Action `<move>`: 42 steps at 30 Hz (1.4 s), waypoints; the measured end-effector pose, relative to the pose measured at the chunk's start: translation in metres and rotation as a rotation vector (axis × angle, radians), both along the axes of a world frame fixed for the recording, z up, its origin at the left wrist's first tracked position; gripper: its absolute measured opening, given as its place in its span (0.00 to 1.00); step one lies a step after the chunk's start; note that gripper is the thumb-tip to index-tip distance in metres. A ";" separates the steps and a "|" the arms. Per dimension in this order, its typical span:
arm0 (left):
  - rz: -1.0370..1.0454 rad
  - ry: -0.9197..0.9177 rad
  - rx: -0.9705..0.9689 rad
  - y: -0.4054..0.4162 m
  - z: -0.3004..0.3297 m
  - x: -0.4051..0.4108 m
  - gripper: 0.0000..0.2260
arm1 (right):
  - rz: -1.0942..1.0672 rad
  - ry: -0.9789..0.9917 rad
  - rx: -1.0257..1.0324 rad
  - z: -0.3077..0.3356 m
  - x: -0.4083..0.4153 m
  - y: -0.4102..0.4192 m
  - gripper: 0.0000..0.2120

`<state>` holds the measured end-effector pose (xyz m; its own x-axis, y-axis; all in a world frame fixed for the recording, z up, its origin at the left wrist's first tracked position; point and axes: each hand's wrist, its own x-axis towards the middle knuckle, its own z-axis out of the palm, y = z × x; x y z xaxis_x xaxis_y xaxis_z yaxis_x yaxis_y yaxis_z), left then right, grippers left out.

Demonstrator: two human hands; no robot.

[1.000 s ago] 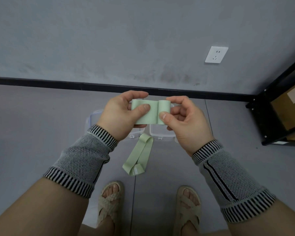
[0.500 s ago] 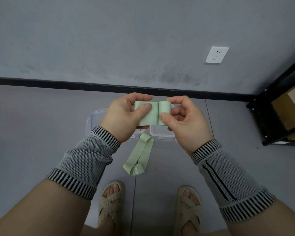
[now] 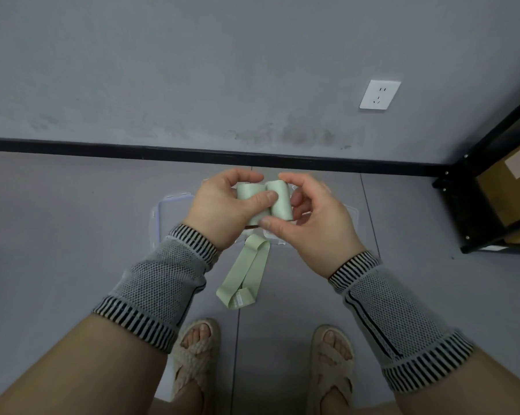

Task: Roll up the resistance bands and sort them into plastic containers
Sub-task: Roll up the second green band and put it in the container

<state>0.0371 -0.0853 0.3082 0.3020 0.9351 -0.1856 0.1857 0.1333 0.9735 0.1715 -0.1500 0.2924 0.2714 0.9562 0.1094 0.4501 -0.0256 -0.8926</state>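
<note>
On the grey floor [image 3: 73,235], bounded at the far side by a grey wall [image 3: 192,70] with a black skirting strip [image 3: 102,144], a person stands in woven sandals [image 3: 192,354], viewed from the head camera. A black shelf frame [image 3: 468,187] occupies the right edge, with a cardboard box [image 3: 510,190] on it; a white wall socket [image 3: 379,94] sits on the wall above. Both forearms wear grey knit sleeves [image 3: 159,283] with striped cuffs. Clear plastic containers [image 3: 168,211] lie on the floor directly below the hands, largely hidden by them; contents cannot be made out. A second, unrolled green band [image 3: 246,274] lies flat on the floor just in front of the containers, between the feet and the hands. The left hand [image 3: 222,208] and right hand [image 3: 318,223] meet in mid-air above the containers, both holding one pale green resistance band [image 3: 278,202]. Right grip: fingers curled behind the rolled portion, thumb pressed at its lower end. Left grip: thumb laid across the flat, still-unrolled portion, fingers curled over its top edge. The roll stands roughly upright, tilted slightly, touching the left thumb tip.
</note>
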 end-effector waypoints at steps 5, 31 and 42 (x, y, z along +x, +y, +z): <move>-0.081 -0.081 -0.084 -0.001 0.004 -0.004 0.11 | 0.087 -0.126 -0.026 0.002 0.004 -0.007 0.37; -0.067 -0.103 -0.105 -0.007 0.002 0.001 0.11 | 0.093 -0.003 -0.034 0.000 0.006 -0.002 0.26; -0.074 -0.094 -0.127 -0.004 0.003 -0.001 0.15 | 0.119 0.105 -0.129 0.006 0.011 -0.006 0.32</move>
